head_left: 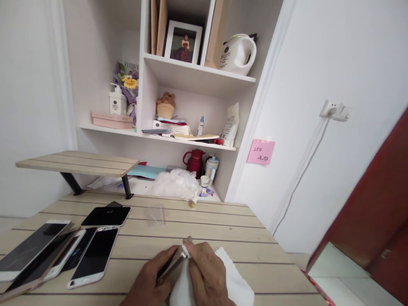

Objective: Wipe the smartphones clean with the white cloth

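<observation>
At the bottom centre, my left hand is closed around a phone, tilted so that its narrow edge faces up. Fingers of my right hand pinch a white cloth against the upper end of that phone. The cloth hangs below and spreads out to the right of my right hand. Much of the phone's face is hidden by my fingers and the cloth.
Several phones lie at the left of the slatted table. A small clear zip bag and a little bottle stand farther back. A raised wooden shelf is at the back left, with white cabinet shelves behind.
</observation>
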`<action>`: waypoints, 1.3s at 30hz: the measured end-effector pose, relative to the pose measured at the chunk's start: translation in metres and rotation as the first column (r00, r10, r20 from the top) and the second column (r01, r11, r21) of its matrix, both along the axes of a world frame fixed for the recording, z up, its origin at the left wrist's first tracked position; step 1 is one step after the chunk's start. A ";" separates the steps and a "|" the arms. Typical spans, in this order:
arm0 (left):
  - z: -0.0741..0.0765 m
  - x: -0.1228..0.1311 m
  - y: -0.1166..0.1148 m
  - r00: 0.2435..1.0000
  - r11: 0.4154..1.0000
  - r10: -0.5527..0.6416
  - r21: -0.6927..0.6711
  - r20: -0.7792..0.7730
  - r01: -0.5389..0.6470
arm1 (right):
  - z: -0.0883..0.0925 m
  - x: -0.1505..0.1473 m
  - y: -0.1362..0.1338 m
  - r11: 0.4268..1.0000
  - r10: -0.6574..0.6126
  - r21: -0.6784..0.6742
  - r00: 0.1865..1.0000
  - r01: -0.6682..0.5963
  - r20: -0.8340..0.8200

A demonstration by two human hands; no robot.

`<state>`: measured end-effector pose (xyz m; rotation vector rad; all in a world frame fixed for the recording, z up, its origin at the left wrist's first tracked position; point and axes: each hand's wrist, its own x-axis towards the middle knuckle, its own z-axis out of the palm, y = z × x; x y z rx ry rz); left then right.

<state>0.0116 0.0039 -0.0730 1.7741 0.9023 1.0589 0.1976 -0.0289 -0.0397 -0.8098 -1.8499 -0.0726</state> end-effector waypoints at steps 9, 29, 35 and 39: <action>-0.003 0.001 0.001 1.000 1.000 -0.009 0.014 -0.028 0.010 | -0.007 0.000 0.015 0.940 -0.090 -0.339 0.933 -0.036 -0.348; 0.008 0.001 -0.002 0.999 0.999 -0.035 -0.032 0.025 0.036 | -0.011 -0.012 0.020 0.618 -0.134 -0.564 0.633 -0.548 -0.762; 0.008 0.001 -0.005 1.000 0.992 -0.020 -0.123 0.008 0.021 | -0.003 -0.014 0.015 0.560 -0.089 -0.573 0.644 -0.598 -0.760; -0.005 0.001 -0.001 0.995 0.990 -0.078 -0.111 0.057 0.084 | -0.002 -0.013 0.016 0.567 -0.143 -0.508 0.529 -0.649 -0.836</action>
